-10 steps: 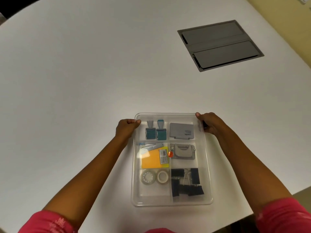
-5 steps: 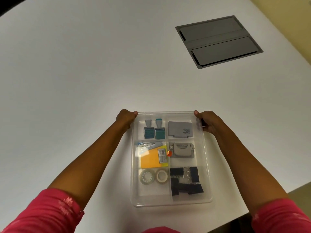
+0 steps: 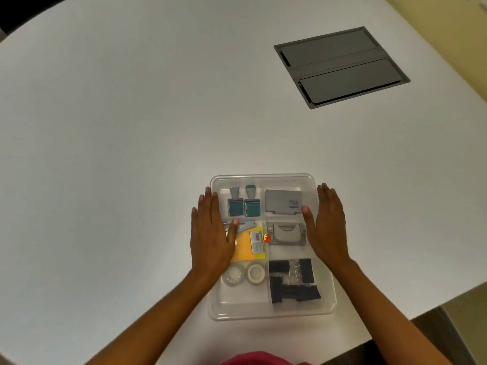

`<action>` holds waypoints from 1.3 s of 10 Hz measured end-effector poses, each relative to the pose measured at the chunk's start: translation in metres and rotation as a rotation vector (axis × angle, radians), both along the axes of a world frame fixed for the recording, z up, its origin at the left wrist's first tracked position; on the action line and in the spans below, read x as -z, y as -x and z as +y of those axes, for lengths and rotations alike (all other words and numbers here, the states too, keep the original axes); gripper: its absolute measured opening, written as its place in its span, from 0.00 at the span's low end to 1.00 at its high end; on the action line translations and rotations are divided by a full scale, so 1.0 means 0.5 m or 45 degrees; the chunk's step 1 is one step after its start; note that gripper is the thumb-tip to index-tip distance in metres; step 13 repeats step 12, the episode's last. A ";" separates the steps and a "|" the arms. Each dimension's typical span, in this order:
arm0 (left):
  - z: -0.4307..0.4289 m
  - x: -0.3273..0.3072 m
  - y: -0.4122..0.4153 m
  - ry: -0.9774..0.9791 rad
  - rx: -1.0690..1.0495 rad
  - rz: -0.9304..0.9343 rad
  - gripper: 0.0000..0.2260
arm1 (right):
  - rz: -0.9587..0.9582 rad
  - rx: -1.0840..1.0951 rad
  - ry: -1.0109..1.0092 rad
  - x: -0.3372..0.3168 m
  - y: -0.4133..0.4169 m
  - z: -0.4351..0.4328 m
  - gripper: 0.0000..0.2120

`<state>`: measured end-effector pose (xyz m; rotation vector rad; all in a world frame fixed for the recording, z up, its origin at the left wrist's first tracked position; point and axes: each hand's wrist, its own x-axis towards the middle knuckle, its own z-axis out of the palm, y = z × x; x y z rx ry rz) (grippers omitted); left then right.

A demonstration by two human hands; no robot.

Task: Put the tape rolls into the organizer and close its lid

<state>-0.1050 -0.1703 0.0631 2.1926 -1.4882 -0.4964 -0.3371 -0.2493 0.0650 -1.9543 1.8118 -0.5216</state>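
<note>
Clear plastic organizer (image 3: 272, 310) sits at the table (image 3: 105, 154) edge, its lid apparently on, as the left hand (image 3: 210, 239) and right hand (image 3: 328, 227) press flat with fingers spread, seemingly seating it over two tape rolls (image 3: 243, 275) inside.

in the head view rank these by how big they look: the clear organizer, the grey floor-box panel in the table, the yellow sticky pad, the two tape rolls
1. grey panel, though the organizer looks close in size
2. organizer
3. yellow pad, partly under the left hand
4. tape rolls, alike
</note>
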 end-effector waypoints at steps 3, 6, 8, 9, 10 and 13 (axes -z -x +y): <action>0.039 0.049 0.019 -0.111 -0.003 -0.049 0.36 | 0.174 -0.116 0.035 0.042 0.008 0.029 0.36; 0.037 0.055 0.020 -0.052 0.013 -0.038 0.35 | 0.144 -0.127 0.065 0.048 0.009 0.031 0.36; 0.040 0.045 0.019 -0.018 0.040 -0.116 0.35 | 0.061 -0.073 0.079 0.034 0.006 0.040 0.35; 0.036 0.025 0.023 0.025 0.038 -0.075 0.37 | 0.088 -0.084 0.100 0.021 0.004 0.046 0.33; 0.015 -0.001 0.019 0.077 0.067 -0.107 0.38 | 0.103 -0.068 0.091 0.001 -0.008 0.044 0.33; -0.045 -0.103 -0.010 0.246 0.104 -0.340 0.33 | 0.237 -0.097 0.322 -0.101 -0.046 -0.017 0.31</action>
